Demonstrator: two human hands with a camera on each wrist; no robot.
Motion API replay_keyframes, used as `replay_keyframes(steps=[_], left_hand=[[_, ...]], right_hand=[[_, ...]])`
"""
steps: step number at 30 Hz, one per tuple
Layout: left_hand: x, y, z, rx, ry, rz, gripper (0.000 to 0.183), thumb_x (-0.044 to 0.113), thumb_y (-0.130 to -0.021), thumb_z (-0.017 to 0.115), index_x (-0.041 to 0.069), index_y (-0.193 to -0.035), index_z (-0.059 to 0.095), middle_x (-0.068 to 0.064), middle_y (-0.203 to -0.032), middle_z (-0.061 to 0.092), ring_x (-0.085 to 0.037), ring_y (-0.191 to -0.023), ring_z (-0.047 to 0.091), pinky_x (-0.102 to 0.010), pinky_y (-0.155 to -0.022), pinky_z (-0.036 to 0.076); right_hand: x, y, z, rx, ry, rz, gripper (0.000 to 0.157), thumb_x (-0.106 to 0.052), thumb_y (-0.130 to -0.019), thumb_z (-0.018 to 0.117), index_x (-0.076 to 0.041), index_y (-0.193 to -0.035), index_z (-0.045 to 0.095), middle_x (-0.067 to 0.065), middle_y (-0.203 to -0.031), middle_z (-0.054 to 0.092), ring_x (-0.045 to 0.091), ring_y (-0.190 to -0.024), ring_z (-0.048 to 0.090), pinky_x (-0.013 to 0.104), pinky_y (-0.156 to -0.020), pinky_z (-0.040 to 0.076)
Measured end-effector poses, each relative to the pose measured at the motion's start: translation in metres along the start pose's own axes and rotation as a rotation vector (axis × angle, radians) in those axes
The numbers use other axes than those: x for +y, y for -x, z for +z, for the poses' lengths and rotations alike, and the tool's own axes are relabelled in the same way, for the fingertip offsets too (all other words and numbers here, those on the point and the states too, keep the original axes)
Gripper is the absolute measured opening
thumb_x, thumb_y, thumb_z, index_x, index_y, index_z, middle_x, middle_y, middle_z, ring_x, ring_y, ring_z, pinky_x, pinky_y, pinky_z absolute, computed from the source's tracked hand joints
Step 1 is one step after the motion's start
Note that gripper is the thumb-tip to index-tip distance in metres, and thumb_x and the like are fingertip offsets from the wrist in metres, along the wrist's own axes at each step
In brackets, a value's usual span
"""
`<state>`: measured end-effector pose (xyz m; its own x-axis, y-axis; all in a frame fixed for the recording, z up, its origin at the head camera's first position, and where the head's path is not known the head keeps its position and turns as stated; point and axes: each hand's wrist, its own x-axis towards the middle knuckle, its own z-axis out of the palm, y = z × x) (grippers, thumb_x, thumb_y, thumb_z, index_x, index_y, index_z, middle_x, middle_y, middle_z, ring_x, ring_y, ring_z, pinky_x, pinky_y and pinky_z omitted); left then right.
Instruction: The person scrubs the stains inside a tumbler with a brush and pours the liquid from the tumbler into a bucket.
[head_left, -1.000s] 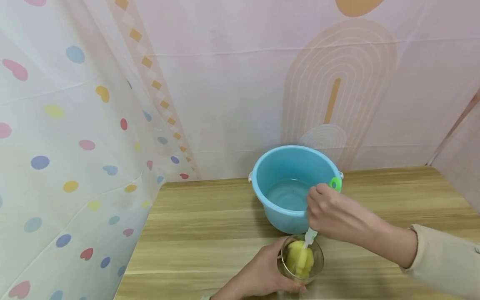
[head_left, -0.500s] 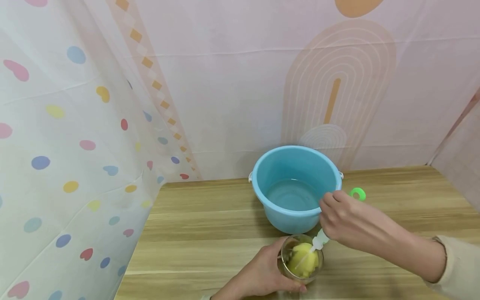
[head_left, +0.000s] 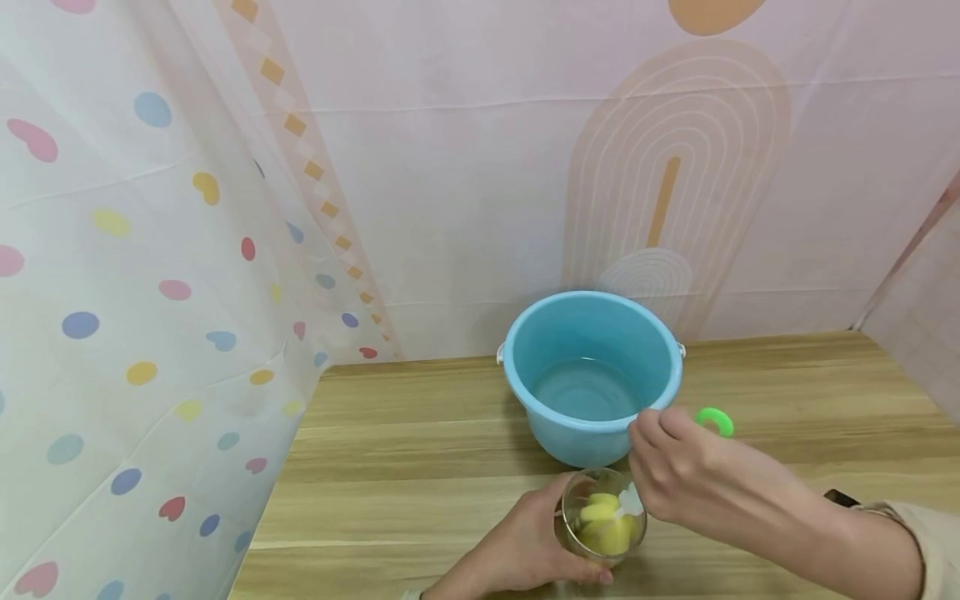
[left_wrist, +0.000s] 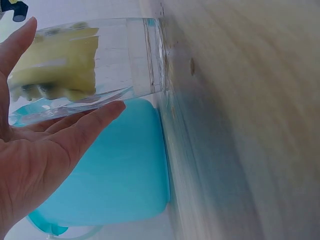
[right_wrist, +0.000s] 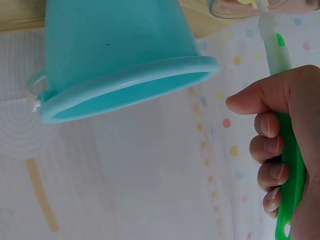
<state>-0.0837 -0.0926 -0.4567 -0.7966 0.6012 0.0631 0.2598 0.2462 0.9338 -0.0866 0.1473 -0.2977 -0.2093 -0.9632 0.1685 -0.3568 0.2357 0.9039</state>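
Observation:
My left hand (head_left: 525, 537) holds a clear drinking glass (left_wrist: 115, 60) upright on the table, thumb on one side and fingers along the other. Inside the glass sits the yellow sponge head (left_wrist: 60, 62) of a bottle brush. Its green handle (right_wrist: 292, 165) is gripped in my right hand (head_left: 697, 467), fingers curled round it and thumb lying forward along it. The handle's ring end (head_left: 715, 422) sticks out behind that hand. In the head view the brush leans to the right over the glass rim, and my right hand hides most of its shaft.
A light blue bucket (head_left: 577, 442) stands just behind the glass, with what looks like shallow water in its bottom. My right hand overlaps its front rim in the head view. Patterned cloth (head_left: 450, 208) hangs behind the wooden table (head_left: 390, 467) and at its sides.
My right hand has moved right and then nearer to me, tilting the brush to the right. The sponge head has shifted within the glass. My left hand and the glass have stayed in place.

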Motion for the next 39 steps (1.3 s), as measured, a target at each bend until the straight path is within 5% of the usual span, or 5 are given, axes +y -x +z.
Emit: replay_keyframes(steps=[9,22,39], left_hand=[[-0.001,0.001,-0.002,-0.014,0.023,-0.002,0.08,0.025,-0.077,0.096,0.027,-0.144,0.052,0.013,-0.132,0.063,-0.005,-0.115,0.062,-0.026,-0.101,0.051],[-0.001,0.001,-0.003,-0.029,0.027,-0.008,0.084,0.026,-0.079,0.096,0.029,-0.149,0.049,0.013,-0.138,0.06,-0.005,-0.121,0.059,-0.028,-0.105,0.049],[0.0,-0.002,-0.002,-0.035,0.034,-0.011,0.087,0.022,-0.078,0.096,0.027,-0.151,0.047,0.013,-0.138,0.06,-0.005,-0.122,0.059,-0.027,-0.106,0.048]], right_hand=[[-0.001,-0.018,-0.008,-0.011,0.05,-0.026,0.027,0.004,-0.071,0.055,0.007,-0.064,0.03,0.014,-0.059,0.03,0.019,-0.064,0.027,0.024,-0.064,0.025],[0.009,-0.035,0.01,-0.026,0.025,-0.03,0.038,-0.007,-0.067,0.062,-0.006,-0.061,0.025,0.005,-0.061,0.024,0.016,-0.065,0.022,0.027,-0.066,0.022],[0.015,-0.013,0.04,-0.062,-0.107,0.026,0.037,0.004,-0.072,0.06,-0.004,-0.06,0.025,0.008,-0.06,0.029,0.019,-0.061,0.027,0.027,-0.063,0.024]])
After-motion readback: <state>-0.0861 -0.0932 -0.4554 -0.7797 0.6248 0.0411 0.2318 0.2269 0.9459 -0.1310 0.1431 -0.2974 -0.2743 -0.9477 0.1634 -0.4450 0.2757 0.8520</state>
